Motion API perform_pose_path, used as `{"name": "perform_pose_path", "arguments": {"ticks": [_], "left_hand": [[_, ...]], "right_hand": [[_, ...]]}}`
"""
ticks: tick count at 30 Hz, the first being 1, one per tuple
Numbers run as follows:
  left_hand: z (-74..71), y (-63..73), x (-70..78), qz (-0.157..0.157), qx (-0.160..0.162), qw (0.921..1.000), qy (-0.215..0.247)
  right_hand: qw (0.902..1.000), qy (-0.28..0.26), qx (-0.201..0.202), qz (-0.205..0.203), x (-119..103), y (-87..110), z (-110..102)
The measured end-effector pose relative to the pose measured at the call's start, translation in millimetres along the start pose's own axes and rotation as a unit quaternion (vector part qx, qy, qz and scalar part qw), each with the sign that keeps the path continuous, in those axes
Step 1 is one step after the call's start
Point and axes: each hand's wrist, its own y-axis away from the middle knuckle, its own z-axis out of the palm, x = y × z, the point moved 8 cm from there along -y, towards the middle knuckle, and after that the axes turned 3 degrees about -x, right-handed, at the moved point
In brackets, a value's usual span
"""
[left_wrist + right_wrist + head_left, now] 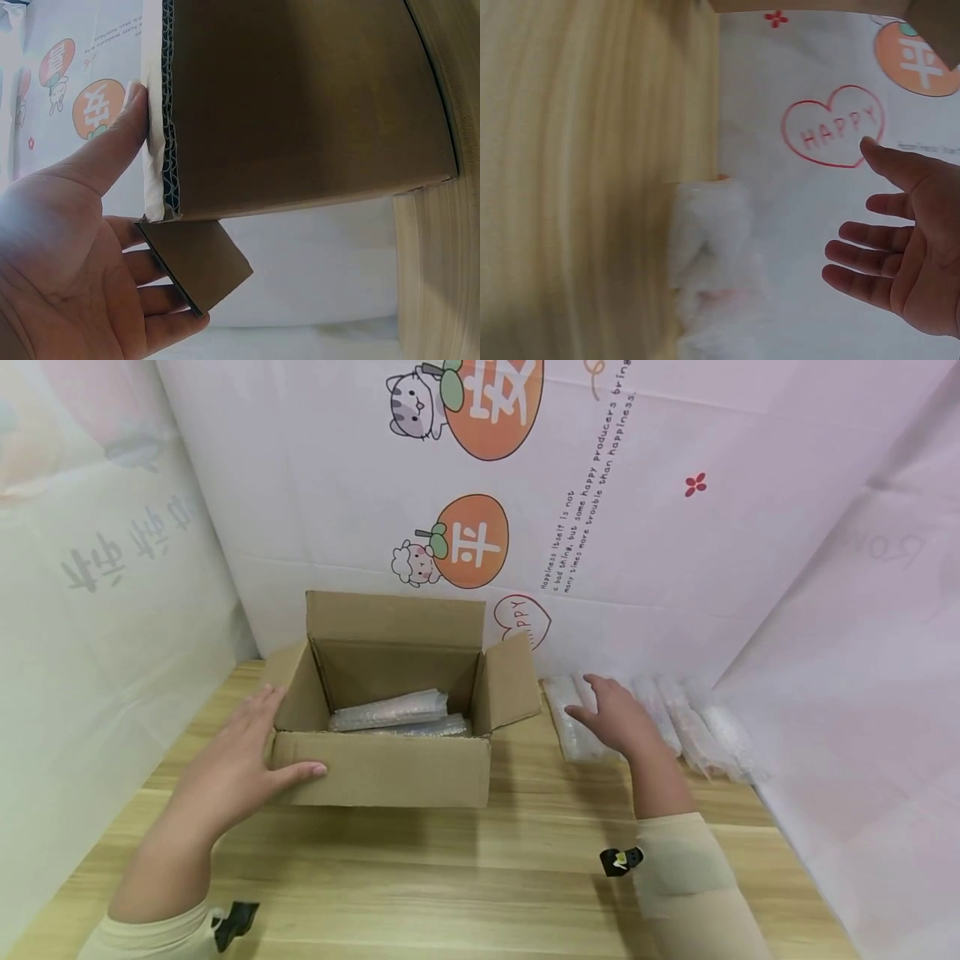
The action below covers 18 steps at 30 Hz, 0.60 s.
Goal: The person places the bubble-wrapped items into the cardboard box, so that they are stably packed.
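Note:
An open cardboard box (pixel 378 768) stands on the wooden table with its flaps folded out. Inside it lie bubble-wrapped packages (pixel 390 710). My left hand (pixel 228 768) rests at the box's front left corner, thumb along the front flap and fingers against the left flap (pixel 196 262). To the right of the box, several bubble-wrapped packages (pixel 573 727) lie in a row by the back wall. Above that row hovers my right hand (pixel 617 714), its fingers spread and holding nothing. In the right wrist view the wrapped packages (pixel 709 240) are blurred, off to the side of the palm.
White printed sheets (pixel 637 527) hang behind the box and on both sides of the table (pixel 420 885). The box's right flap (pixel 512 681) sticks out toward the row of packages. A small black clip (pixel 621 861) sits at the right sleeve.

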Motion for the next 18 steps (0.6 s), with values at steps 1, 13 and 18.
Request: {"name": "perform_pose_path", "arguments": {"ticks": [1,13,18], "left_hand": [[-0.1,-0.1,-0.2,-0.001,0.000,1.0000,0.000],[0.2,-1.3,-0.2,0.003,0.000,1.0000,0.001],[0.4,-0.7,-0.7,0.002,0.000,1.0000,0.001]], "right_hand": [[1.0000,0.002,-0.006,0.004,2.3,-2.7,5.3],[0.9960,0.048,-0.044,0.062,20.3,-25.6,50.2],[0.9933,0.089,-0.040,0.063,20.1,-28.4,61.4]]}}
